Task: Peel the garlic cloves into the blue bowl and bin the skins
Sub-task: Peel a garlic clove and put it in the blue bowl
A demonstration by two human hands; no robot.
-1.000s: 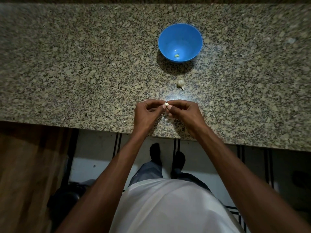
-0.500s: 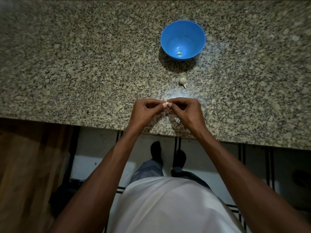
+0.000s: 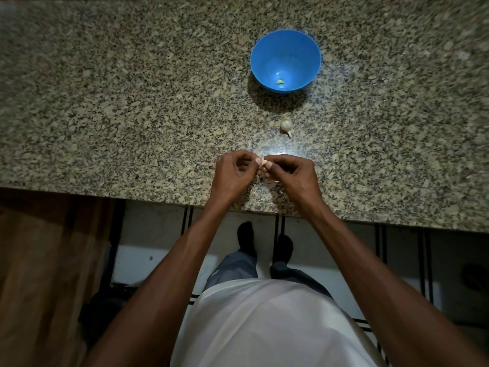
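Mid-peel: small pale garlic clove [image 3: 262, 162] pinched between fingers [image 3: 270, 164] of left hand [image 3: 232, 176] and right hand [image 3: 292, 174], both sets curled tight on it, low over the speckled granite counter [image 3: 132, 102]. Beyond the fingers, a papery, stemmed unpeeled clove [image 3: 286, 125]; farther out, smooth round blue plastic bowl [image 3: 264, 64] holding one peeled clove [image 3: 279, 82]. Next, probably: stripping thin brittle skin, then reaching forward to drop. No bin visible.

Domestic kitchen, on the evidence. I stand at a speckled granite counter [image 3: 111, 107] carrying a blue plastic bowl [image 3: 304, 53] and a garlic bulb [image 3: 286, 125]. Below its edge, a pale tiled floor [image 3: 158, 229] with dark stripes; to my left, a brown wooden panel [image 3: 39, 274]. Lighting is dim.
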